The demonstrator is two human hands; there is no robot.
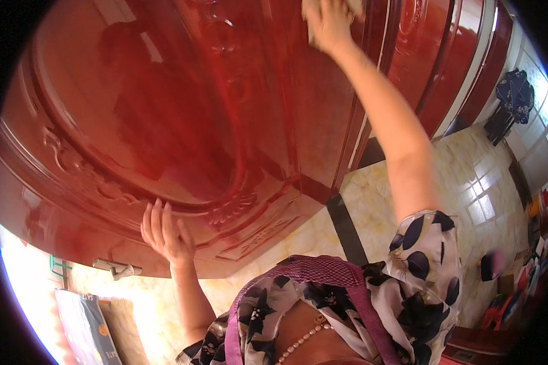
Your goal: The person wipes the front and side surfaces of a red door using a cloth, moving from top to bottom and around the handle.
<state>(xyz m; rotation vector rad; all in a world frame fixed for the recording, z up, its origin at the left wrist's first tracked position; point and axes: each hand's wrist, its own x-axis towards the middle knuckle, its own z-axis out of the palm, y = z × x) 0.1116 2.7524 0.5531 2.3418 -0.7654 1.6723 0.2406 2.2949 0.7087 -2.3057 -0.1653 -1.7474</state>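
A glossy red-brown door with carved molding fills the upper left of the head view. Against its carved lower border rests my left hand, fingers spread and nothing in it. My right hand reaches up to the door's far side at the top edge of the picture, pressing a pale cloth to the surface. The cloth shows at both sides of the hand, which is slightly blurred. A metal lever handle sits at the door's lower left edge.
Marble-patterned floor tiles lie to the right, crossed by a dark strip. Dark clothing hangs by the wall at right. A red plastic stool and mixed items stand lower right; a printed box-like object is lower left.
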